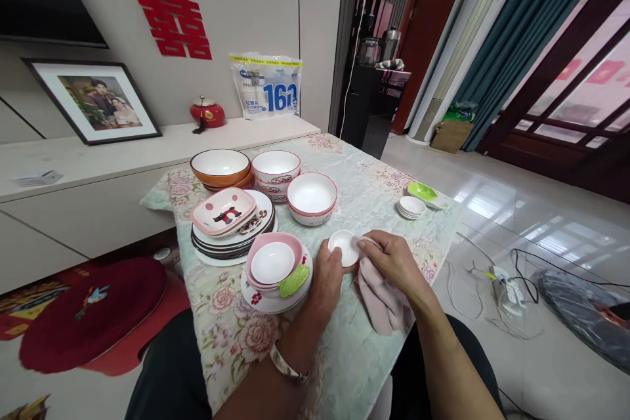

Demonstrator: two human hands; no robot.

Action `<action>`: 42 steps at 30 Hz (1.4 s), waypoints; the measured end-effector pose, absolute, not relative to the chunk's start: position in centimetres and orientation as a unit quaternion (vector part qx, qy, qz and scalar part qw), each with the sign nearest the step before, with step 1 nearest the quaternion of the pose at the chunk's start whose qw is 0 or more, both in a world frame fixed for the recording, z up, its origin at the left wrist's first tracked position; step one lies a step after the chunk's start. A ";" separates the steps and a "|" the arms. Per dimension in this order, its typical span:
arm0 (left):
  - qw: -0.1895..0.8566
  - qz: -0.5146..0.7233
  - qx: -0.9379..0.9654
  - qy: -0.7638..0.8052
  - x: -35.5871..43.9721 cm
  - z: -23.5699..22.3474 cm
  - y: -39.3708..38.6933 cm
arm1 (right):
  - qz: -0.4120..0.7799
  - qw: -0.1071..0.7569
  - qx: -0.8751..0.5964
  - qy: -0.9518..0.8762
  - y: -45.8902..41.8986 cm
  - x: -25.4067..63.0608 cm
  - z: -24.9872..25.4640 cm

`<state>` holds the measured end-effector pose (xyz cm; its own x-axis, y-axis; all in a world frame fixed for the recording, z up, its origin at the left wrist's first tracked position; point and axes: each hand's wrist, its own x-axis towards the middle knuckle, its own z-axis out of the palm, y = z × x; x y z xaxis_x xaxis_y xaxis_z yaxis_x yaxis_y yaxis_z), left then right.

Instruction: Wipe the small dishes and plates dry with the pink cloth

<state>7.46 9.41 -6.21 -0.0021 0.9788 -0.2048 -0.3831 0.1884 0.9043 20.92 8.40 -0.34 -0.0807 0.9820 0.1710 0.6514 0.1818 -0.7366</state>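
My left hand (325, 281) grips a small white saucer (342, 247) by its near edge, just above the table. My right hand (394, 261) is closed on a pale pink cloth (381, 302) and presses a fold of it against the saucer's right rim. The rest of the cloth hangs down under my right hand onto the floral tablecloth (231, 325). Just left of my left hand stands a pink bowl (273, 261) on a stack of plates, with a green leaf-shaped dish (294, 281) at its edge.
Farther back stand a stack of plates topped by a pink animal-shaped dish (224, 211), an orange bowl (220, 167) and two stacks of white bowls (312, 197). A pile of small saucers (411, 207) and a green dish (422, 191) sit at the right. Cables (492, 275) lie on the floor.
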 end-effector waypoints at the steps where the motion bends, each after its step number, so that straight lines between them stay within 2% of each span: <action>1: 0.634 0.548 0.320 0.442 7.5 -6.1 9.3 | 0.210 0.333 -0.595 -0.701 8.4 20.4 -0.5; 5: 0.687 0.528 0.303 0.397 7.6 -5.8 9.0 | 0.054 0.237 -0.675 -0.697 8.6 18.2 -2.0; 7: 0.703 0.525 0.311 0.366 7.6 -5.8 8.9 | 0.023 0.205 -0.693 -0.690 8.9 17.6 -2.6; 10: 0.712 0.555 0.296 0.311 7.6 -5.9 9.0 | 0.071 0.277 -0.664 -0.691 9.2 17.5 -3.1; 13: 0.730 0.579 0.245 0.268 7.7 -6.0 9.1 | 0.188 0.378 -0.581 -0.696 9.4 18.1 -2.9; 15: 0.743 0.582 0.216 0.251 7.6 -6.0 9.2 | 0.259 0.393 -0.530 -0.706 9.4 18.6 -2.5; 17: 0.752 0.579 0.198 0.245 7.5 -5.9 9.2 | 0.292 0.363 -0.493 -0.735 9.2 19.0 -2.0; 19: 0.759 0.573 0.190 0.244 7.3 -5.8 9.2 | 0.261 0.304 -0.483 -0.778 8.9 19.2 -1.5; 23: 0.760 0.572 0.178 0.251 7.1 -5.6 9.3 | 0.071 0.174 -0.577 -0.795 8.4 18.9 -1.3; 25: 0.755 0.578 0.171 0.258 7.2 -5.6 9.3 | 0.000 0.147 -0.629 -0.764 8.4 18.6 -1.7; 27: 0.757 0.577 0.170 0.254 7.3 -5.6 9.3 | -0.026 0.164 -0.655 -0.737 8.6 18.2 -2.3; 29: 0.763 0.575 0.173 0.240 7.4 -5.6 9.2 | -0.015 0.225 -0.655 -0.721 8.8 17.9 -3.0; 33: 0.753 0.595 0.175 0.221 7.5 -5.7 9.2 | 0.097 0.367 -0.578 -0.722 9.4 17.7 -3.8; 35: 0.747 0.601 0.176 0.222 7.4 -5.7 9.2 | 0.166 0.378 -0.523 -0.746 9.5 18.0 -3.4; 38: 0.748 0.596 0.180 0.230 7.3 -5.8 9.3 | 0.195 0.296 -0.485 -0.800 9.1 18.5 -2.1; 42: 0.747 0.589 0.184 0.248 7.3 -5.8 9.3 | 0.063 0.150 -0.579 -0.799 8.4 18.8 -1.1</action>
<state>7.33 9.29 -5.76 0.1830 0.9710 -0.1539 -0.7877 0.2385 0.5680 18.77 8.39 -1.06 -0.2848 0.9441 0.1660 0.9063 0.3216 -0.2741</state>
